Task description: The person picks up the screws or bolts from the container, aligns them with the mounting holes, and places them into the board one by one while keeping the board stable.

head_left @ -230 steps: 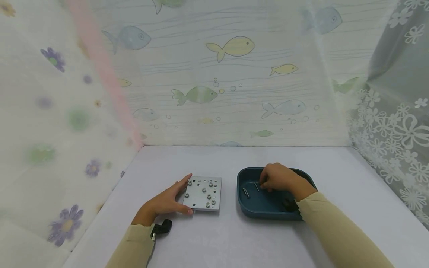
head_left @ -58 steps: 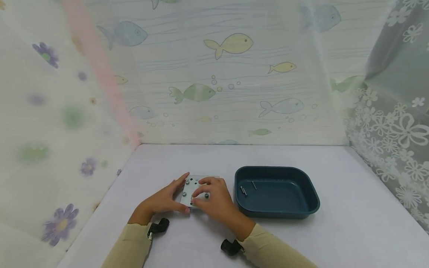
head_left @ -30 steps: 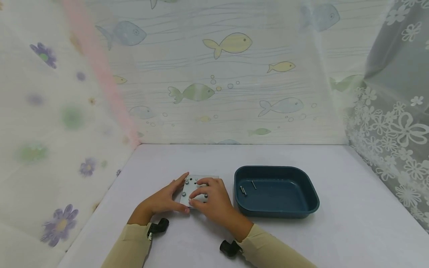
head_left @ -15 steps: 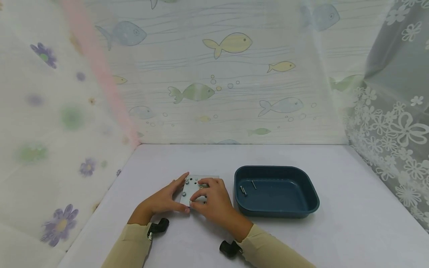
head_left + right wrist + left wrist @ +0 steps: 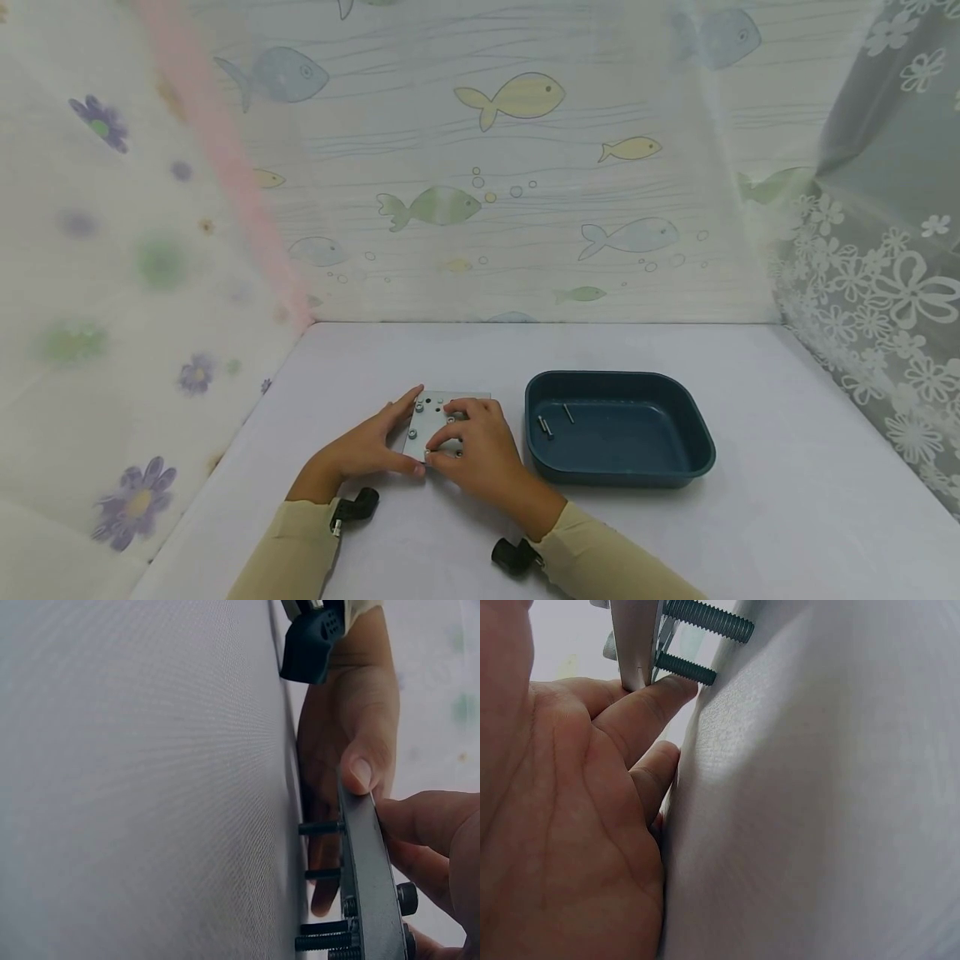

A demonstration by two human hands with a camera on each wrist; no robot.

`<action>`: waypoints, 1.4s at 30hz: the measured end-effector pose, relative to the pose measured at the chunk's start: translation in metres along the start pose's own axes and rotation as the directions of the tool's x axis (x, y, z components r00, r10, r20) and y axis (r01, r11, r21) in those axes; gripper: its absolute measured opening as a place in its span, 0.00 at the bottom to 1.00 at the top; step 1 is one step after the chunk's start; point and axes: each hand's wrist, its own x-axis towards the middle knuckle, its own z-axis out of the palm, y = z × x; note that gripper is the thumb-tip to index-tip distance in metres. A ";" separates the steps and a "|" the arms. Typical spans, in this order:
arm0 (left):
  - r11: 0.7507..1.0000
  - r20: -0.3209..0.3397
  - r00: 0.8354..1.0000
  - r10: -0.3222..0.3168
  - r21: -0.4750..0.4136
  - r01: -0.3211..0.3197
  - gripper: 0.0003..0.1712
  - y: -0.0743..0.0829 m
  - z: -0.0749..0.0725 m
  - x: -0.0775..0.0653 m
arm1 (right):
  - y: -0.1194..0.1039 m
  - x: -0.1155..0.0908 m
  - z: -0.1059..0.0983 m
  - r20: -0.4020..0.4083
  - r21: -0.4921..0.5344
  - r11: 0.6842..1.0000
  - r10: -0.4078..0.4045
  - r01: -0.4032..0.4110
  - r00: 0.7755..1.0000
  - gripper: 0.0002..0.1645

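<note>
A silver metal plate [image 5: 429, 423] with holes and several socket-head screws lies on the white table. My left hand [image 5: 366, 454] holds it at the left, thumb at the near edge and forefinger towards the far corner. Threaded screw shanks [image 5: 709, 620] stick out beneath the plate in the left wrist view, close over the tablecloth. My right hand [image 5: 483, 450] reaches over the plate, pinching a small screw [image 5: 427, 455] between thumb and forefinger at its near left corner. The right wrist view shows those fingertips right at the plate's face [image 5: 367, 862]; the pinched screw is mostly hidden there.
A dark blue tray [image 5: 622, 481] stands right of the plate, with a few loose screws [image 5: 568, 414] in its left part. Black wrist cameras [image 5: 512, 557] jut from both sleeves near the tabletop. Patterned curtains [image 5: 517, 233] rise behind and beside the table.
Several seconds ago my right hand was picking inside the tray; it has since come left to the plate with a screw. Over the last second its fingertips have barely shifted; the left hand stays put.
</note>
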 end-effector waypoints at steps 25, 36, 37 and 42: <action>1.000 -0.016 1.000 -0.012 0.024 0.013 0.75 0.001 0.002 0.000 | -0.011 0.006 -0.049 0.121 -0.103 0.995 -0.003 0.015 0.993 0.10; 1.000 -0.016 1.000 -0.018 0.007 0.018 0.76 0.001 0.002 0.002 | 0.007 0.005 -0.084 0.139 -0.070 0.997 -0.032 0.042 0.990 0.06; 1.000 -0.017 1.000 -0.019 0.003 0.019 0.76 0.001 0.002 0.002 | 0.009 0.005 -0.087 0.140 -0.067 0.997 -0.026 0.035 0.990 0.06; 1.000 -0.016 1.000 -0.027 -0.005 0.026 0.77 0.001 0.002 0.001 | 0.019 0.002 -0.099 0.155 -0.080 0.997 0.015 -0.002 0.988 0.05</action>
